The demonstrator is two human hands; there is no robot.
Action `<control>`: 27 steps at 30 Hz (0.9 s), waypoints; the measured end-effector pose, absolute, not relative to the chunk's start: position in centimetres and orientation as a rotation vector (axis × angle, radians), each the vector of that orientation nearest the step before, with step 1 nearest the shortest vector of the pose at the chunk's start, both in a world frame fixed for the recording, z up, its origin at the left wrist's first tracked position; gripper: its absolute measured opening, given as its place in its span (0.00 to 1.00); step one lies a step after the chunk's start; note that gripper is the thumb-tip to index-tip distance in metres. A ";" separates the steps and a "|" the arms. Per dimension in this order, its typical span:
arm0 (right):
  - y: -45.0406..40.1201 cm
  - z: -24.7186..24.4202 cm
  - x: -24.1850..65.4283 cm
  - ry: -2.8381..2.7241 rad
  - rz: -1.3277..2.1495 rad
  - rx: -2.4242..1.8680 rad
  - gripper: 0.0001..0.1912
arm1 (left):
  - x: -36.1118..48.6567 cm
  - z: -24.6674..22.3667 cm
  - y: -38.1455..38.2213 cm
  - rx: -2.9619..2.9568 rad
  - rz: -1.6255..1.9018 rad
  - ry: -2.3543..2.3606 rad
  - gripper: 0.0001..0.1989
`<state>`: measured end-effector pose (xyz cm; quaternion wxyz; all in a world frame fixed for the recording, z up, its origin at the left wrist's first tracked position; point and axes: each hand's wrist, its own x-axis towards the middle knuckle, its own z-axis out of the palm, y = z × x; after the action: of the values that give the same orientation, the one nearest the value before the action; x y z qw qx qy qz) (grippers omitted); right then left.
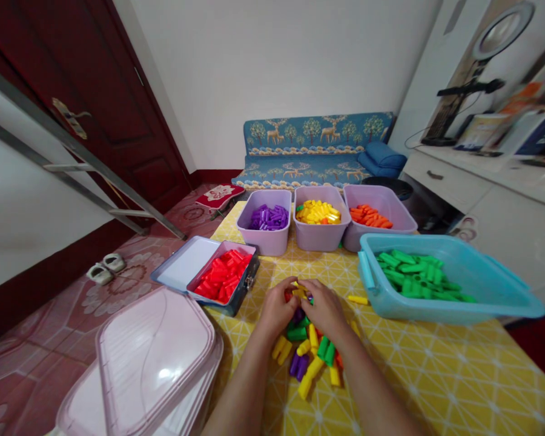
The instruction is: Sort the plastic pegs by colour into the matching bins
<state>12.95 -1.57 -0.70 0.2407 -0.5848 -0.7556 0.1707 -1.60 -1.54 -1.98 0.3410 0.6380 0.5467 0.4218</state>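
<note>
Both hands meet over a loose pile of coloured plastic pieces (313, 339) on the yellow tablecloth. My left hand (279, 303) curves around the pile's far left side, and my right hand (322, 306) curves around its far right side. Their fingertips nearly touch at the far end, with yellow, red and purple pieces between them. The fingers are bent, and whether either hand grips a piece is hidden. Green, yellow, purple and orange pieces lie between the wrists. One yellow piece (358, 300) lies apart, left of the blue tub.
Lilac bins hold purple (264, 242), yellow (320, 237) and orange pieces (367, 223). A turquoise tub (436, 312) with green pieces stands at right. An open tin (227, 307) of red pieces is at left, near stacked lids (157, 357). A patterned sofa (300, 166) stands behind.
</note>
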 end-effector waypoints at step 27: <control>-0.7 -0.4 13.8 -1.443 0.919 -1.282 0.10 | -0.8 -1.5 -1.8 1.505 1.272 1.232 0.12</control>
<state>13.83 -0.74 -0.39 0.4808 -0.5257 -0.5919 0.3770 -0.81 -1.77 -1.47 0.3974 0.5941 0.4866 0.5023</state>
